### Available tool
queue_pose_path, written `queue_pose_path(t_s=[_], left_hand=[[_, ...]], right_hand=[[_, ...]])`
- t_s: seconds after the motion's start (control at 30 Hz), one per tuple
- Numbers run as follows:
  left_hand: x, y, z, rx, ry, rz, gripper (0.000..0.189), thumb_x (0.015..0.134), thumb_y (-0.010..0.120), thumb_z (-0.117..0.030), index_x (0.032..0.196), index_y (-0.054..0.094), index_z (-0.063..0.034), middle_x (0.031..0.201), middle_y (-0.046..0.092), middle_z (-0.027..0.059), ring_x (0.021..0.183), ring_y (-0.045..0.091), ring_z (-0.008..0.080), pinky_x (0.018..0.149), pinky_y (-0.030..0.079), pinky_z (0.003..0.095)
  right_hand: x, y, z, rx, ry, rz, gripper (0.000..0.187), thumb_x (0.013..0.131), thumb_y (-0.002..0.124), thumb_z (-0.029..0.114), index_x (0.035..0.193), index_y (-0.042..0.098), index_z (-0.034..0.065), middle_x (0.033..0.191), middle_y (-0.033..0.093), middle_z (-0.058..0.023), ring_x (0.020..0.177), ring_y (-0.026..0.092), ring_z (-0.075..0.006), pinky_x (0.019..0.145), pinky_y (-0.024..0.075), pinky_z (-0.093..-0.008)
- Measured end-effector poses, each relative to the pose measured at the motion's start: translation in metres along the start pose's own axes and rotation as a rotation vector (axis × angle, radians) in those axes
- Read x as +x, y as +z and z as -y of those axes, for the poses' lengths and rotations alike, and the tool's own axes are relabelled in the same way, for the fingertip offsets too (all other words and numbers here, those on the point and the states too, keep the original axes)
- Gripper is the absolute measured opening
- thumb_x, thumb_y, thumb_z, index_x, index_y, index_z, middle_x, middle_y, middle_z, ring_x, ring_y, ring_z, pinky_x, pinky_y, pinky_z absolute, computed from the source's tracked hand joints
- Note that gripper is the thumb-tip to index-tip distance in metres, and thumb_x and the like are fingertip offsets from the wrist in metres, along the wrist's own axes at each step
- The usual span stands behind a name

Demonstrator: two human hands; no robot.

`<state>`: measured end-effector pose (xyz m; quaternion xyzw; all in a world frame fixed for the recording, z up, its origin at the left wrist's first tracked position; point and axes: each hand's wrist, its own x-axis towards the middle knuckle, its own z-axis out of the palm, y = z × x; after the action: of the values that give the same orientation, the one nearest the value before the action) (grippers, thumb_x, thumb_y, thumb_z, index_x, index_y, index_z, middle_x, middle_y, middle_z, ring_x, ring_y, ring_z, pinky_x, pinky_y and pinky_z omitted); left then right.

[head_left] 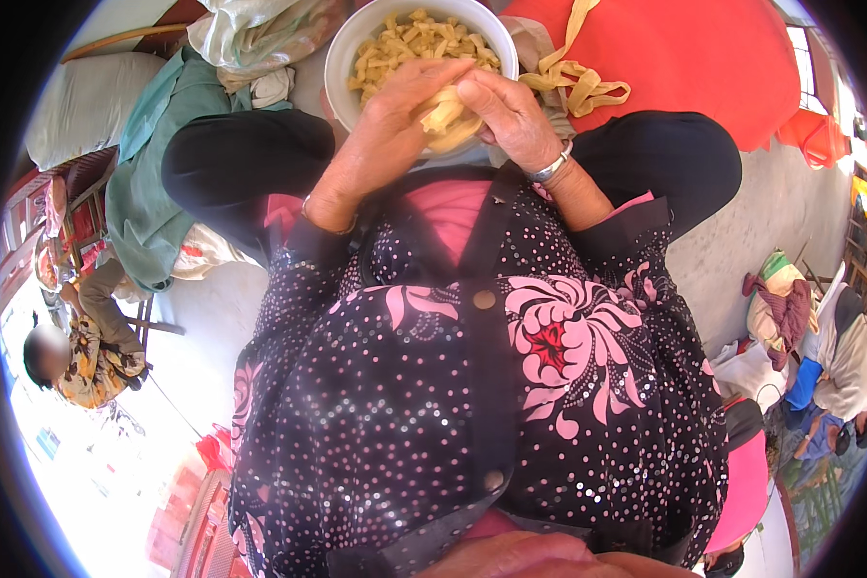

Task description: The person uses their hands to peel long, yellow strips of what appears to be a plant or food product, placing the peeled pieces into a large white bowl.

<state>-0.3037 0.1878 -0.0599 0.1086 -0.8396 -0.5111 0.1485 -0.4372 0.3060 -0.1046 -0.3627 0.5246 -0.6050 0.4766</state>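
My left hand (390, 126) and my right hand (513, 115) meet over the near rim of a white bowl (334, 76). Between them they grip a folded, pale yellow strip (444, 119); its material is unclear, and the fingers hide part of it. The right wrist wears a silvery bangle. Inside the bowl lie many short, knotted-looking yellow pieces (412, 47). Just right of the bowl, longer yellow strips (574, 83) hang in loose loops over a red surface (672, 58).
My dark-trousered knees flank the bowl. Green cloth (152, 195) and a stuffed pale sack (90, 101) lie on the left. A seated person (101, 347) is at far left; other people (838, 361) are at far right. Bundled cloth (780, 303) stands on the right.
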Motion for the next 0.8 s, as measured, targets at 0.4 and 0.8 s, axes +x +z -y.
queue_pose_path(t_s=[0.4, 0.8], left_hand=[[-0.003, 0.011, 0.009, -0.314, -0.236, -0.031, 0.042, 0.095, 0.049, -0.03, 0.125, 0.051, 0.0008, 0.108, 0.06, 0.0132, 0.101, 0.055, 0.0184, 0.089, 0.042, 0.029], [-0.005, 0.014, 0.006, -0.903, -0.464, -0.069, 0.049, 0.097, 0.042, -0.038, 0.119, 0.054, 0.0031, 0.1, 0.062, 0.011, 0.082, 0.057, 0.0159, 0.082, 0.048, 0.0321]], right_hand=[[0.005, 0.009, -0.006, -0.143, -0.044, -0.139, 0.033, 0.096, 0.047, 0.032, 0.1, 0.054, 0.0007, 0.084, 0.062, -0.0076, 0.077, 0.058, -0.0147, 0.069, 0.0463, -0.0272], [0.009, 0.014, -0.003, -0.426, -0.064, -0.347, 0.043, 0.096, 0.039, 0.045, 0.105, 0.05, 0.0039, 0.079, 0.064, -0.0133, 0.078, 0.063, -0.0276, 0.071, 0.048, -0.0341]])
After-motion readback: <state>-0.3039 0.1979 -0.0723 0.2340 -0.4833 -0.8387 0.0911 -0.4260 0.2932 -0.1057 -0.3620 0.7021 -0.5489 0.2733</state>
